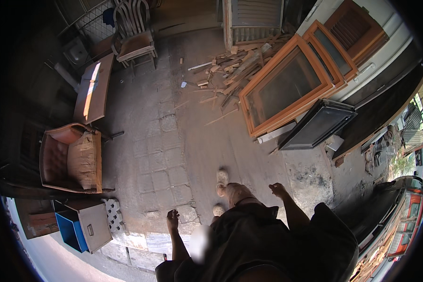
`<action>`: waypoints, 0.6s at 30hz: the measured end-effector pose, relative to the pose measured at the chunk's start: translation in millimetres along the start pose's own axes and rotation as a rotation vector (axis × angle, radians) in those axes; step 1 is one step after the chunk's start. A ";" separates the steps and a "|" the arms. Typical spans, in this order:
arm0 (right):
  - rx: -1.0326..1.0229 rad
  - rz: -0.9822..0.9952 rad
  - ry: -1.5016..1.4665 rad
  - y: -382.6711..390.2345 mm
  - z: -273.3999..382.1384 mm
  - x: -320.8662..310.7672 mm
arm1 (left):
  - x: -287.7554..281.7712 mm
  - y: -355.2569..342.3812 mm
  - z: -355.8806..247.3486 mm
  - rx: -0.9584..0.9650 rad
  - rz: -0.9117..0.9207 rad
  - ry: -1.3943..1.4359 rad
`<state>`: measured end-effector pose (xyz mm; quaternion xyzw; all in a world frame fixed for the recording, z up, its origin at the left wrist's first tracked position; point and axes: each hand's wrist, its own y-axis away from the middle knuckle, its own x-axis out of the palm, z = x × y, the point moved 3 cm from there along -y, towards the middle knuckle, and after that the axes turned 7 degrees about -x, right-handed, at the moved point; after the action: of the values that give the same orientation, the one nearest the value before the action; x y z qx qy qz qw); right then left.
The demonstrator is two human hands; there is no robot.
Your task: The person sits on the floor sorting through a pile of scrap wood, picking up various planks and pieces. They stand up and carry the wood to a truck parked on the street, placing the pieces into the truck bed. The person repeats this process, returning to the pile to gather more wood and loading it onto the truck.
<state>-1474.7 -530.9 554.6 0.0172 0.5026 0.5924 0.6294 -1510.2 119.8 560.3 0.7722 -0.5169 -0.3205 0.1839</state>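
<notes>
Through the head camera I saw both grips hanging low over the concrete floor (211, 141), well apart. The left grip (173, 215) was loosely curled, and so was the right grip (277, 189); both were too small and dark for me to tell whether either held anything. Nearest the right grip, ahead and to its right, a dark framed panel (316, 126) leaned beside a wood-framed window (286, 84), with more frames behind it. Straight ahead of the grips, a heap of scrap wood (239, 70) spread across the floor, an obstacle on that side. Left of the left grip stood a pale lattice block (113, 215) touching a cabinet (93, 227) with a blue interior. Farther ahead on that side, a worn armchair (80, 157), a brown board (95, 89) and a slat-backed chair (135, 42) narrowed the way.
</notes>
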 end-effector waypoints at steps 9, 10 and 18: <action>0.230 0.015 -0.294 -206.7 60.3 51.7 | 68.0 -194.0 -184.8 -0.066 0.027 -0.135; 0.203 0.081 -0.295 -232.0 100.4 60.6 | 74.0 -208.1 -212.3 0.072 0.027 -0.288; -0.188 -0.230 -0.326 -378.1 416.9 -88.1 | 165.6 -345.5 -389.9 -0.186 0.100 -0.179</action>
<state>-908.8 -471.4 581.2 -0.0032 0.3355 0.5504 0.7645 -964.9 87.2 580.7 0.6936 -0.5371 -0.4249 0.2236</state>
